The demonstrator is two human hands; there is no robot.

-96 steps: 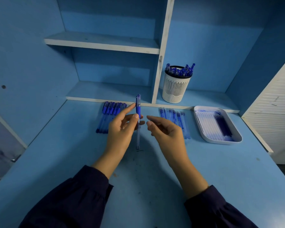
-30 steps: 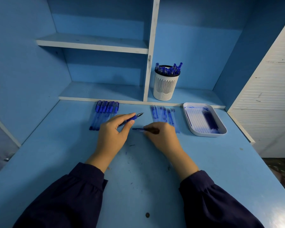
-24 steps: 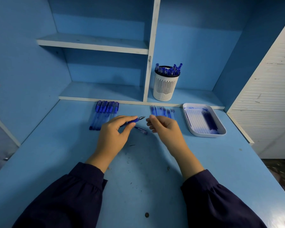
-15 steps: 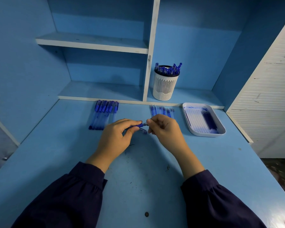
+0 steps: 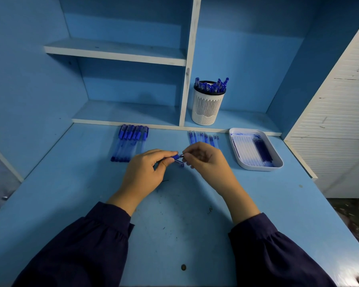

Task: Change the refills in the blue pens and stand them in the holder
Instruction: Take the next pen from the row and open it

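The blue desk (image 5: 75, 183) fills the lower frame, with a shelf unit (image 5: 187, 65) rising behind it. On the low shelf right of centre stands the white slatted holder (image 5: 208, 107), already crowded with blue pens. At the right edge of the desk lies a white tray (image 5: 278, 164) that seems to hold used refills. A row of capped pens (image 5: 131, 141) lies upper left of the hands, and a row of fresh refills (image 5: 203, 137) just above the right hand.

At centre frame, the left hand (image 5: 143, 177) is closed around the pen in work (image 5: 175, 156), of which only the blue grip end shows past the fingers. The right hand (image 5: 205, 160) pinches at that end with thumb and forefinger. A small blue piece (image 5: 179, 163), perhaps the cap, lies on the desk just under the two hands.

A second ago the right hand was down on the desk and the pen's tip stood free; now the hands have met at the tip. That suggests the tip section is being unscrewed or tightened, which one I cannot tell, so this pen is mid-change and not ready for the holder.
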